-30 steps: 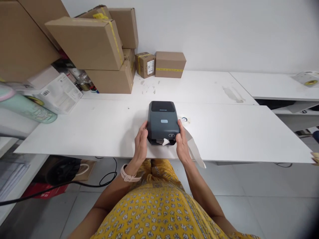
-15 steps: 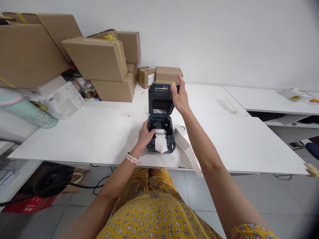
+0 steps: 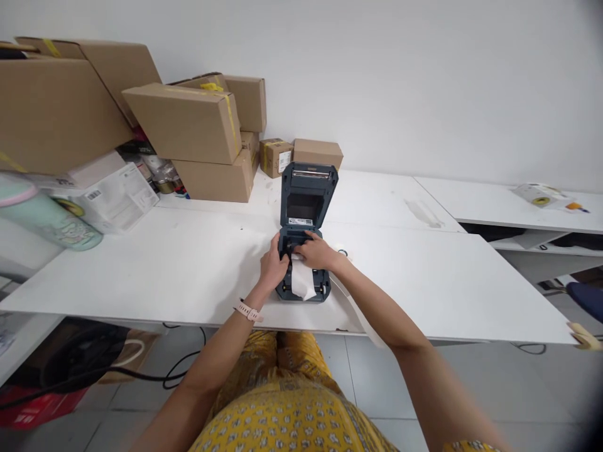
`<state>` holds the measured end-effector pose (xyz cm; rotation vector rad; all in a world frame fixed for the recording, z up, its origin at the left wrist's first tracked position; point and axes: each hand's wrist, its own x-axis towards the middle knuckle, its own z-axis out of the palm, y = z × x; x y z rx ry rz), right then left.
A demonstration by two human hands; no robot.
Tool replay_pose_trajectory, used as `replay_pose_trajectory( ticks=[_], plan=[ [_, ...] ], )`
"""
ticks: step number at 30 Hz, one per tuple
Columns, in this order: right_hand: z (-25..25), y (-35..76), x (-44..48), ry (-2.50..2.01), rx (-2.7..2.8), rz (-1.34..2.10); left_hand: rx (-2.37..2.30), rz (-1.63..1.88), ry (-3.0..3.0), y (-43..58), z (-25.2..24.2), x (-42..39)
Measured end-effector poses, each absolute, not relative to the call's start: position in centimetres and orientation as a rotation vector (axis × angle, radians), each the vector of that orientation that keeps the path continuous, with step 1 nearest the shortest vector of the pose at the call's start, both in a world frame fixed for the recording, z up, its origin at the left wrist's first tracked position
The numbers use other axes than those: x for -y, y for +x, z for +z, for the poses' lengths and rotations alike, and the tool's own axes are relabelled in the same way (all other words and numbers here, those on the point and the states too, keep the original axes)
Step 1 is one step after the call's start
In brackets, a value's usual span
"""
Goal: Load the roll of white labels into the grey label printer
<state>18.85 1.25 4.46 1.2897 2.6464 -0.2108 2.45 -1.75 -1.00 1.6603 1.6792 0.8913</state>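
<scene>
Beneath the hands (image 3: 273, 267) stands the printer (image 3: 293, 237), lid (image 3: 308, 191) raised beyond them.

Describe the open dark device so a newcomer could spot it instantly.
On the white table, near the front edge, the left hand touches the device and the right hand reaches into it. Its dark lid stands raised behind pale paper, unlike the brown cardboard boxes beyond.

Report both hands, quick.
Left hand: at open label printer's left edge, grip unclear.
Right hand: inside it, at the white paper, grip unclear.
</scene>
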Motion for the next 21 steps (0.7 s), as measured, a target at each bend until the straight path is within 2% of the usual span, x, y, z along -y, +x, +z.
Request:
replay_pose_trajectory(
  ticks=[7,11,13,17,21],
  plan=[
    [4.2,17.3,-3.5,1.145,-2.562,-0.432,-1.609,0.952,1.688,1.9,-1.9,1.4],
    [5.9,19.4,-3.8,1.087,-2.638,-0.621,-1.626,0.951,1.660,2.0,-2.2,1.5],
    [7.6,22.5,-2.8,1.075,-2.840,-0.895,-1.615,0.961,1.648,2.0,-2.2,1.5],
    [9.4,32.4,1.9,1.198,-3.220,-1.648,-1.602,1.006,1.623,2.1,-2.3,1.6],
    [5.4,40.6,6.5,1.772,-3.034,-1.912,-1.610,1.007,1.616,2.2,-2.3,1.6]
  ],
)
